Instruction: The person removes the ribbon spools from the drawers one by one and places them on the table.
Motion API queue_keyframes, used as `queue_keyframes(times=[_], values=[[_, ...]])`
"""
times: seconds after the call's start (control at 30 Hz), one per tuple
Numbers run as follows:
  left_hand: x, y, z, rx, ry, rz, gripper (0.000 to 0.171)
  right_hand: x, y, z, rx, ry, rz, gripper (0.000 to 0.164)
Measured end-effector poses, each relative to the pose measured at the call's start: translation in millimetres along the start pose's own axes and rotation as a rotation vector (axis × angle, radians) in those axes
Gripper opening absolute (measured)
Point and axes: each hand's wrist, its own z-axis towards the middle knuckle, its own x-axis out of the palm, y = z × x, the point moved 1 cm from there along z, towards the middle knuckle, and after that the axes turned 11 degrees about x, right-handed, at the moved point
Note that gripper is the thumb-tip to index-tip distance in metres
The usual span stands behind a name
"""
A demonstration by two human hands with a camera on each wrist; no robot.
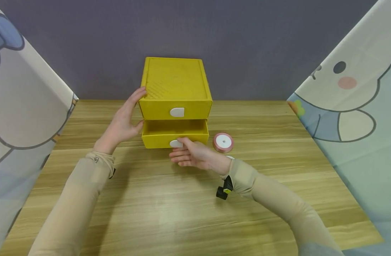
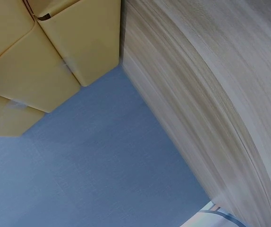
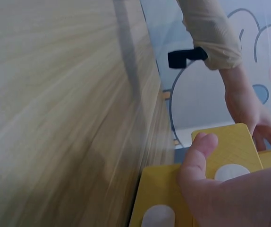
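Note:
A yellow drawer cabinet [image 1: 175,78] with white handles stands at the back of the table. Its middle drawer [image 1: 150,141] is pulled partway out, and the inside that shows is bare yellow. My left hand [image 1: 123,122] rests against the cabinet's left side, fingers spread up to the top edge and thumb lower down. At the drawer front is my right hand [image 1: 195,154], its thumb over the white handle [image 1: 174,143] and its other fingers extended below. In the right wrist view, the thumb [image 3: 197,158] lies across the drawer front. The bottom drawer [image 3: 149,189] is closed beneath.
To the cabinet's right lies a pink ribbon roll [image 1: 223,141] with a white centre. A small white edge [image 1: 230,157] shows behind the right wrist. A grey wall panel [image 1: 246,53] rises behind the table [image 1: 157,213], and cartoon-print sheets [image 1: 342,106] hang at both sides.

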Motion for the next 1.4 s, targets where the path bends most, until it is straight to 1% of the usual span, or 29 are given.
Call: queue_keyframes(times=[0.2,0.53,0.73,0.87,1.03,1.27,1.4], values=[[0.8,0.1,0.5,-0.008,0.004,-0.010,0.090,-6,10,10,-0.006,-0.004,0.014,0.057],[3.1,1.6,0.4,-0.022,0.010,-0.015,0.091,-11,18,21,-0.065,-0.064,-0.050,0.060],[2.6,2.0,0.8,-0.013,0.005,-0.008,0.091,-11,22,24,-0.055,-0.081,-0.030,0.059],[1.9,1.4,1.3,-0.011,0.007,-0.003,0.091,-11,25,25,-0.060,-0.066,-0.007,0.060],[0.8,0.2,1.5,-0.018,0.010,-0.007,0.090,-12,27,27,-0.058,-0.056,-0.007,0.060],[-0.3,0.0,1.1,-0.024,0.006,-0.002,0.089,-12,32,31,-0.062,-0.092,-0.006,0.058],[-0.3,-0.1,1.0,-0.023,0.009,0.002,0.089,-14,33,32,-0.063,-0.098,-0.021,0.057]])
